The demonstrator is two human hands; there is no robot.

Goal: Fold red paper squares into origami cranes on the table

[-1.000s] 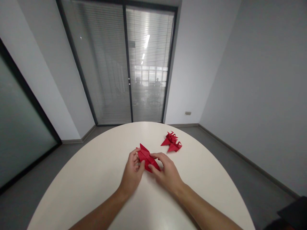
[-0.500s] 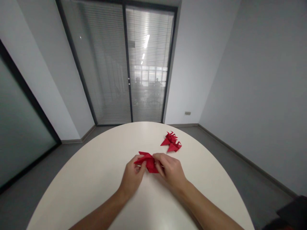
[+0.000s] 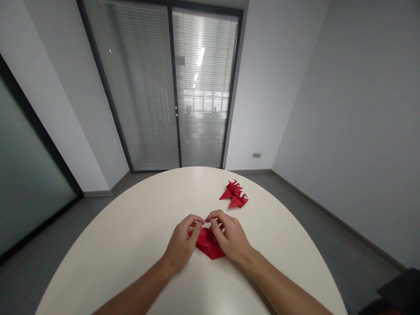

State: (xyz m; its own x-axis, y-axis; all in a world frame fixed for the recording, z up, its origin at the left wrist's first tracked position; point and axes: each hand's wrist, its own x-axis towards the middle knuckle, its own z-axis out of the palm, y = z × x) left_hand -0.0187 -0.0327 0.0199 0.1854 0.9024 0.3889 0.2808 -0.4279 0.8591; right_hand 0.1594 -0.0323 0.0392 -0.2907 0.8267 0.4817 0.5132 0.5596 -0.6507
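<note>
A folded piece of red paper (image 3: 207, 246) lies on the white round table (image 3: 138, 236) between my two hands. My left hand (image 3: 183, 243) pinches its far left edge with curled fingers. My right hand (image 3: 228, 238) pinches its far right edge, fingers bent over the paper. The fingertips of both hands nearly meet above the fold. Much of the paper's far part is hidden by my fingers.
A small pile of finished red origami figures (image 3: 234, 195) sits on the table further back and to the right. Behind the table are glass doors with blinds (image 3: 177, 87). A dark object (image 3: 400, 288) shows at the lower right corner.
The red paper has come down from a raised, tilted hold to lie flatter and nearer to me. Both hands moved closer to me and now pinch its far edge.
</note>
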